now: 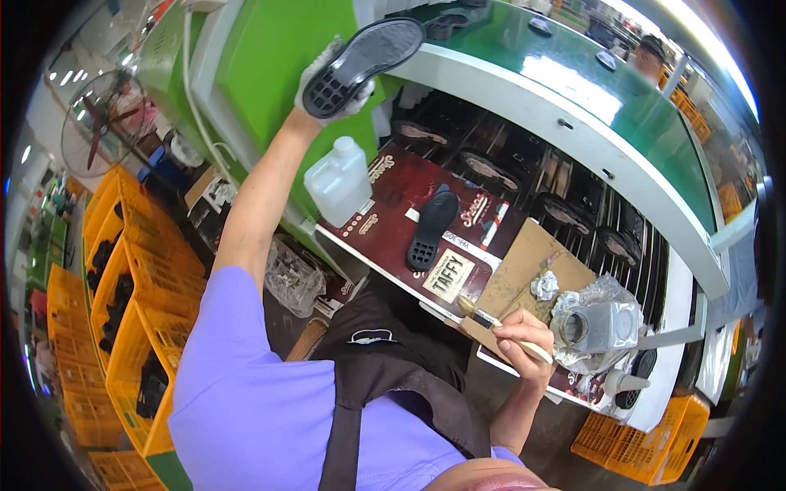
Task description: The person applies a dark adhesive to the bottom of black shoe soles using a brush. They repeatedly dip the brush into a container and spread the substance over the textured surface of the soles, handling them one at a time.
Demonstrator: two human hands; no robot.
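Raised at the upper left, my left hand (314, 80) in a white glove grips a black shoe sole (360, 59), its cup side turned toward me. Low on the right, my bare right hand (526, 340) is closed around the pale handle of a paintbrush (483, 317), bristles pointing left over the table's front edge. A second black sole (435, 219) lies on the dark red printed board (385, 237) between my hands. A translucent plastic jug (337, 184) stands left of it. Right of my right hand sits a clear container (612, 323) among crumpled plastic.
A green conveyor surface (565, 74) with a white edge runs above the table. Shoe parts (491, 168) lie on a dark rack beneath it. A cardboard sheet (524, 262) holds crumpled wrap; a squeeze bottle (624, 382) is at right. Orange crates (151, 286) stand left, a fan (102, 123) behind.
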